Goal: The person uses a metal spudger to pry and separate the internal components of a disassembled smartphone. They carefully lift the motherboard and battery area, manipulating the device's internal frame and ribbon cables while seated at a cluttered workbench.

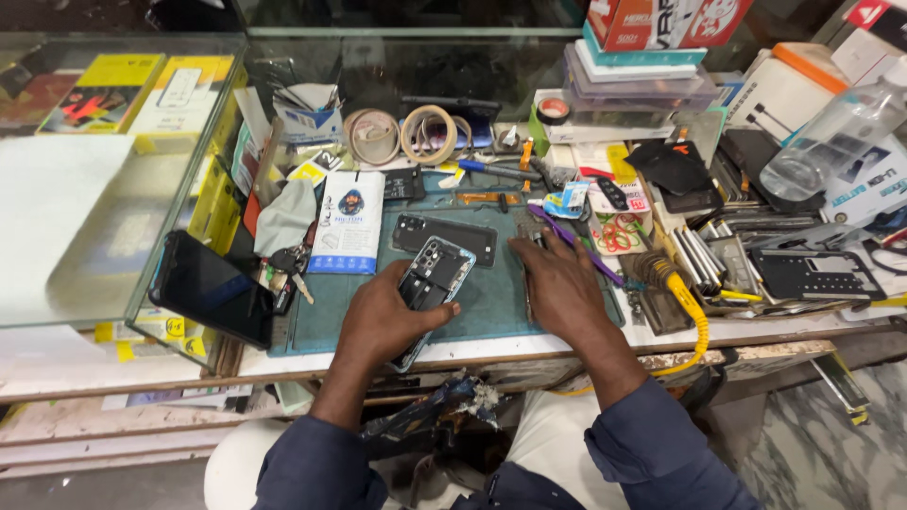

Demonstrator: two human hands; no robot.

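Fingers of the left hand (pixel 383 316) are curled around an opened smartphone (pixel 427 293), the thumb pressed across its lower part and the other fingers wrapped under its left edge, so that hand is gripping the phone. It lies with its back cover off and its inner parts facing up, on a teal work mat (pixel 491 293) near the front edge of the bench (pixel 529 348). Its long axis runs on a slant, from the camera cluster at the upper right, away from the person, down to the lower left, where the bottom end pokes out below the palm towards the bench edge. The right hand (pixel 562 288) is flat on the mat to the right of the phone, near it but not touching; its fingers are spread, stretched away from the person and empty, their tips close to a purple pry tool (pixel 567 236) and a small metal tool whose kind I cannot make out. Of the two hands the left alone has contact with the phone; the right would have to travel leftward across bare mat to reach it. Just behind the phone a dark back cover (pixel 453 236) lies crosswise on the mat, and a white printed pouch (pixel 348 222) sits at the mat's left end, beside a bunch of keys (pixel 291 263).
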